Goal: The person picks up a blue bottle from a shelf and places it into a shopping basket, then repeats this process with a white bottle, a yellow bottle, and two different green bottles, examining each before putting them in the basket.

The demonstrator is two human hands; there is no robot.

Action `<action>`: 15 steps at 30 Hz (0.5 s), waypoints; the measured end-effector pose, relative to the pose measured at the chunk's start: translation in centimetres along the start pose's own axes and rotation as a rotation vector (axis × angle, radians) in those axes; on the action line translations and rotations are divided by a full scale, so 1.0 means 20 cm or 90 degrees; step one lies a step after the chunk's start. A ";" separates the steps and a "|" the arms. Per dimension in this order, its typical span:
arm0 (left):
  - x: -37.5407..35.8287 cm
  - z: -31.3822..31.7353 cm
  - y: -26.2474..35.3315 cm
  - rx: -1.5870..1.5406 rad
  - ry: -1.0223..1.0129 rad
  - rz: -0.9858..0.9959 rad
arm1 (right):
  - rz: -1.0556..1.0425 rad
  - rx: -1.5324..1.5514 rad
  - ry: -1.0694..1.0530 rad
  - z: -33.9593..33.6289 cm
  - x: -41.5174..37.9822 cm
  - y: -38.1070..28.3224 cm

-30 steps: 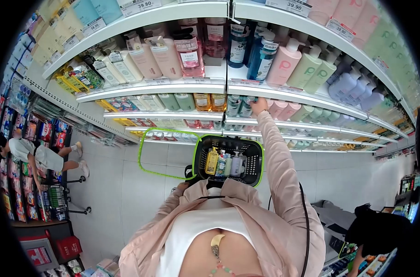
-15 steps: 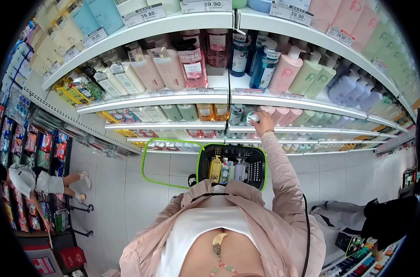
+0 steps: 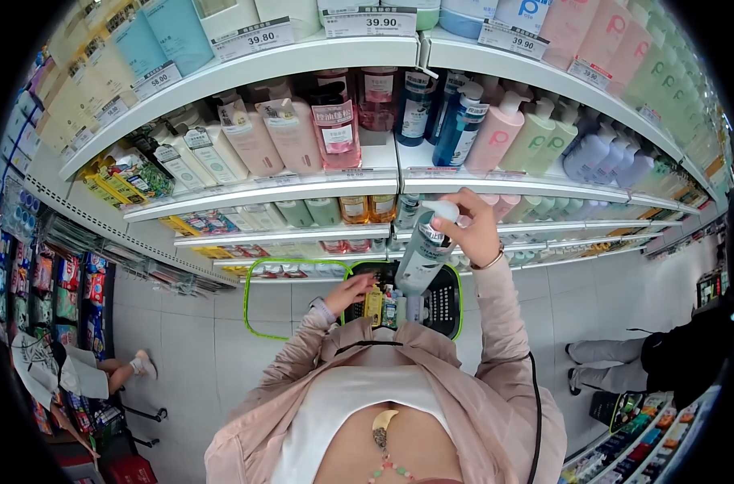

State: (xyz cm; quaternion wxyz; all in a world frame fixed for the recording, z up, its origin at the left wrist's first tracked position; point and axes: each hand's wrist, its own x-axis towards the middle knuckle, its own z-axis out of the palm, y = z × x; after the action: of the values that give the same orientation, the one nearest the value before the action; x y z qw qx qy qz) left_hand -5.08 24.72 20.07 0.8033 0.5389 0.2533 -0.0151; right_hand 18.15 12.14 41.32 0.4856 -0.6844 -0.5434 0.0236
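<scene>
My right hand (image 3: 473, 230) grips a clear grey-green pump bottle (image 3: 422, 262) by its neck, just below the white pump head. The bottle hangs tilted in front of the shelves, over the black basket (image 3: 447, 298) with a green rim. Fingers stretched out and holding nothing, my left hand (image 3: 350, 294) is at the basket's left side, a little apart from the bottle. Inside the basket stand a yellow pump bottle (image 3: 373, 306) and several other bottles, partly hidden by the held one.
Shelves (image 3: 302, 181) of pump bottles and price tags run across the front. The basket's green handle (image 3: 247, 302) lies out to the left. One person (image 3: 68, 363) is at the left by hanging packs, and another (image 3: 665, 363) stands at the right.
My right hand has drawn the pump bottle off the lower shelf, back toward me over the basket. My left hand has come up beside the basket. The person at the right has shifted.
</scene>
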 end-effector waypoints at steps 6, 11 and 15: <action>-0.04 0.38 0.39 -0.410 -0.369 0.068 | 0.294 0.440 -0.034 0.12 0.09 -0.06; -0.09 0.41 0.27 -0.654 -0.352 0.032 | 0.389 0.815 -0.002 0.32 -0.01 0.09; -0.10 0.40 0.20 -0.689 -0.312 0.036 | 0.461 0.943 -0.030 0.52 -0.26 0.12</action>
State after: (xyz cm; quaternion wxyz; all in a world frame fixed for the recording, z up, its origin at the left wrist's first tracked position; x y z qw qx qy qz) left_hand -2.46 18.86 26.72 0.9989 0.0404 0.0176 0.0138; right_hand 11.89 14.95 31.67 0.7619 -0.3190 -0.1430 0.5452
